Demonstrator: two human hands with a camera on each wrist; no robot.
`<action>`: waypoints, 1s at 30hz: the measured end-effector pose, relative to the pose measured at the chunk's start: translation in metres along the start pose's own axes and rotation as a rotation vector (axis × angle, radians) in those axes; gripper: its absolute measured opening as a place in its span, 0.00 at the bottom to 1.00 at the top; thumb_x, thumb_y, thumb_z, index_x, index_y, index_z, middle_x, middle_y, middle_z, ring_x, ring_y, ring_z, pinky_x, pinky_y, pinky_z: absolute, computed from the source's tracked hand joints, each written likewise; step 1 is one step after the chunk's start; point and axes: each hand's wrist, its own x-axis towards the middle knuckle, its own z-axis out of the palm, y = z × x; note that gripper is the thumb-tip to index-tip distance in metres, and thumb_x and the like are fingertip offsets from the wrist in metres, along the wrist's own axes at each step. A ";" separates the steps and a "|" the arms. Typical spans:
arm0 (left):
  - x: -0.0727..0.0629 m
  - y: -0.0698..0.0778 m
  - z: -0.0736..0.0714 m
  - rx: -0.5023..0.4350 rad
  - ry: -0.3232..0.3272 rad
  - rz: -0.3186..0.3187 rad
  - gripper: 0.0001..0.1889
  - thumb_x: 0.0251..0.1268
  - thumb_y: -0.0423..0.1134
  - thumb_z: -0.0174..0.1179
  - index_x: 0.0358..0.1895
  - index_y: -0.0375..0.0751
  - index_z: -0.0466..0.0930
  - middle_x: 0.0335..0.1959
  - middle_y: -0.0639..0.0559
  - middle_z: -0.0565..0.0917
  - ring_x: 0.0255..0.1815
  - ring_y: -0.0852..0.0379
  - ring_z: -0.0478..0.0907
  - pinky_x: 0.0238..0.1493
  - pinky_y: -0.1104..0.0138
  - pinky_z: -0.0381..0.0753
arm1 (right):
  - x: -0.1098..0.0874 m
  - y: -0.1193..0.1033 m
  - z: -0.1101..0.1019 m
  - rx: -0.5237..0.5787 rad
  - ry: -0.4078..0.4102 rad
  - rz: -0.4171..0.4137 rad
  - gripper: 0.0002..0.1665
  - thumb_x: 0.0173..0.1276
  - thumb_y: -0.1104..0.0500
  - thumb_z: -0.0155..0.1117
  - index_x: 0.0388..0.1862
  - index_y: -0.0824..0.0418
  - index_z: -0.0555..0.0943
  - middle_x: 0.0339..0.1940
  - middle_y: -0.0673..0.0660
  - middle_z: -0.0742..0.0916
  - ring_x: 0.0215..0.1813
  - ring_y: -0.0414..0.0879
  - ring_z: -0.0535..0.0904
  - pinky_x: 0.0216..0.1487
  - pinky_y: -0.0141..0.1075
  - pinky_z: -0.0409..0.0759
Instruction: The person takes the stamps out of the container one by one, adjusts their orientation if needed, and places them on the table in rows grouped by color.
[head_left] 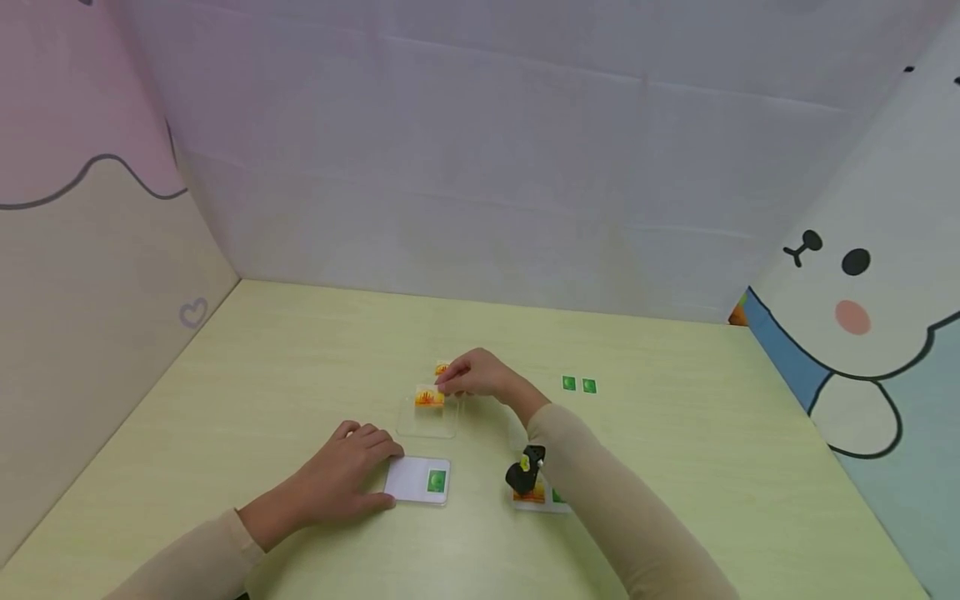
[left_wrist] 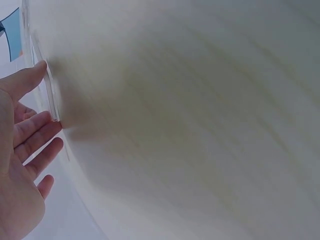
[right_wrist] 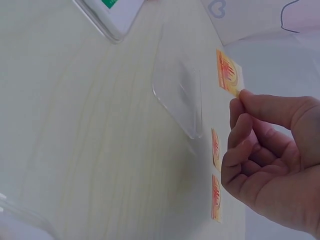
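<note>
My right hand [head_left: 480,375] pinches a small orange-and-yellow picture card [head_left: 430,397] by its edge between thumb and fingertips. In the right wrist view the card stands tilted, held up near a clear plastic lid [right_wrist: 175,95]. Two similar orange cards [right_wrist: 216,197] lie on the table beneath that hand. My left hand [head_left: 341,471] holds a flat clear case with a white face [head_left: 408,479] by its left end, thumb on the near edge and fingers at the far one. A green picture [head_left: 437,481] shows on the right part of this case.
Two small green cards [head_left: 579,384] lie at the back right. A second white-faced case [head_left: 542,505], with an orange and a green picture, sits partly under my right forearm and the black wrist camera [head_left: 525,471]. Fabric walls [head_left: 465,208] border the table [head_left: 315,358].
</note>
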 end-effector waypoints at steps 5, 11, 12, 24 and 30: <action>0.001 -0.001 0.001 0.001 -0.011 -0.004 0.25 0.49 0.54 0.70 0.49 0.47 0.79 0.46 0.57 0.82 0.51 0.56 0.74 0.56 0.52 0.67 | 0.003 0.001 -0.002 0.009 0.013 0.008 0.12 0.62 0.58 0.68 0.42 0.63 0.86 0.39 0.58 0.89 0.32 0.39 0.76 0.37 0.30 0.77; 0.001 -0.001 0.002 0.000 0.003 -0.002 0.25 0.48 0.54 0.70 0.48 0.47 0.79 0.46 0.57 0.82 0.51 0.57 0.75 0.56 0.52 0.67 | 0.005 0.001 -0.004 0.013 0.041 0.020 0.12 0.62 0.58 0.68 0.41 0.64 0.87 0.39 0.58 0.89 0.31 0.39 0.75 0.35 0.29 0.76; 0.001 -0.001 0.001 0.001 0.005 0.000 0.25 0.48 0.54 0.70 0.48 0.47 0.79 0.45 0.57 0.82 0.50 0.57 0.75 0.56 0.53 0.67 | 0.006 0.001 -0.004 0.011 0.046 0.020 0.12 0.62 0.58 0.68 0.41 0.64 0.87 0.39 0.57 0.89 0.31 0.39 0.75 0.34 0.29 0.76; 0.000 0.000 -0.001 0.005 0.000 0.003 0.25 0.48 0.54 0.70 0.48 0.47 0.79 0.45 0.57 0.82 0.50 0.57 0.75 0.56 0.53 0.67 | 0.013 0.000 -0.005 0.011 0.057 0.034 0.12 0.62 0.58 0.68 0.42 0.63 0.87 0.42 0.58 0.89 0.31 0.38 0.75 0.33 0.27 0.75; 0.000 0.001 0.000 -0.002 -0.006 -0.008 0.25 0.48 0.54 0.70 0.48 0.47 0.79 0.45 0.57 0.82 0.50 0.57 0.74 0.57 0.52 0.67 | 0.015 -0.001 -0.003 -0.001 0.069 0.032 0.13 0.62 0.57 0.68 0.42 0.63 0.87 0.40 0.58 0.89 0.30 0.37 0.75 0.32 0.26 0.73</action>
